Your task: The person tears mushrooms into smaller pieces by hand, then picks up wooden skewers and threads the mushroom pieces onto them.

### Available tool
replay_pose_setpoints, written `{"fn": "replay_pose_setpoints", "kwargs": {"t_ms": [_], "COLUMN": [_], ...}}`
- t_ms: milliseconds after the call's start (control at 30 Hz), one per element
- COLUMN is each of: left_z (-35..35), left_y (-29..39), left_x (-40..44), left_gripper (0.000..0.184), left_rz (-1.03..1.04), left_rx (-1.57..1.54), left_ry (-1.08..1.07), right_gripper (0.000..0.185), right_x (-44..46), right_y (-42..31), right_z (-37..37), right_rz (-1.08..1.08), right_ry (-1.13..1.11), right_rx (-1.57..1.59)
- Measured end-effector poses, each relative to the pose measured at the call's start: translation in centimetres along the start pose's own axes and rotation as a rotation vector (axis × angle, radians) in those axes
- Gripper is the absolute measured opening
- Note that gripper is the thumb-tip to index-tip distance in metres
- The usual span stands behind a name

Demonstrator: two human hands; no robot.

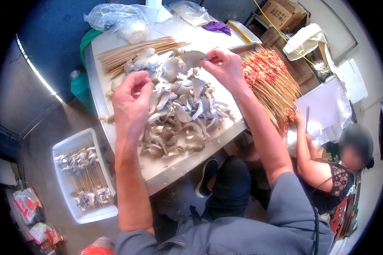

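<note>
My right hand (224,68) pinches a grey oyster mushroom (190,58) by its edge, above the far side of the mushroom pile. My left hand (132,100) hovers over the near left side of the pile, its fingers loosely curled and a small gap between thumb and fingers; I see nothing in it. Below both hands, a heap of torn oyster mushrooms (178,112) covers much of the white tabletop (155,168). A bundle of bare wooden skewers (115,59) lies at the far left, partly under mushrooms.
Skewered red meat (266,68) is stacked on the right. A white tub (55,170) on the floor at left holds mushroom skewers (89,163). Clear plastic bags (123,19) and a purple cloth (217,27) lie at the back. Another person (323,174) sits at right, handling skewers.
</note>
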State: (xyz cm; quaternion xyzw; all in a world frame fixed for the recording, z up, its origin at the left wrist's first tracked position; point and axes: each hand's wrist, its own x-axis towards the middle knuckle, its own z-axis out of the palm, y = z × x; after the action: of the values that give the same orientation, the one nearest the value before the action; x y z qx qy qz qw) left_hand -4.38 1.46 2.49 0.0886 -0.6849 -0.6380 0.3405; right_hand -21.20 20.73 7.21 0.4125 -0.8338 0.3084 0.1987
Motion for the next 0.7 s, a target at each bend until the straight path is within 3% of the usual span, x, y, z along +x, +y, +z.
{"fn": "replay_pose_setpoints", "kwargs": {"t_ms": [67, 100, 200, 300, 433, 700], "left_z": [0.6, 1.0, 1.2, -0.2, -0.9, -0.5], "left_y": [0.5, 0.8, 1.6, 1.6, 1.1, 1.0], "left_x": [-0.2, -0.3, -0.5, -0.5, -0.6, -1.3], "left_gripper": [0.026, 0.026, 0.029, 0.023, 0.009, 0.011], "left_rz": [-0.002, -0.002, -0.027, -0.082, -0.224, -0.314], "left_rx": [-0.053, -0.051, -0.174, -0.264, -0.463, -0.517], "left_ry": [0.019, 0.018, 0.055, -0.172, -0.169, -0.197], "right_gripper": [0.014, 0.011, 0.009, 0.013, 0.015, 0.019], "right_x": [-0.7, -1.0, -2.3, -3.3, -3.8, -6.7], "right_y": [-2.6, -3.6, -5.6, -7.9, -8.4, -8.2], "right_z": [-0.4, -0.2, 1.5, 2.0, 2.4, 4.1], "right_rz": [0.254, 0.254, 0.210, 0.208, 0.297, 0.398], "right_ry": [-0.052, -0.043, -0.029, -0.129, -0.107, -0.063], "right_rx": [0.402, 0.603, 0.810, 0.880, 0.986, 1.193]}}
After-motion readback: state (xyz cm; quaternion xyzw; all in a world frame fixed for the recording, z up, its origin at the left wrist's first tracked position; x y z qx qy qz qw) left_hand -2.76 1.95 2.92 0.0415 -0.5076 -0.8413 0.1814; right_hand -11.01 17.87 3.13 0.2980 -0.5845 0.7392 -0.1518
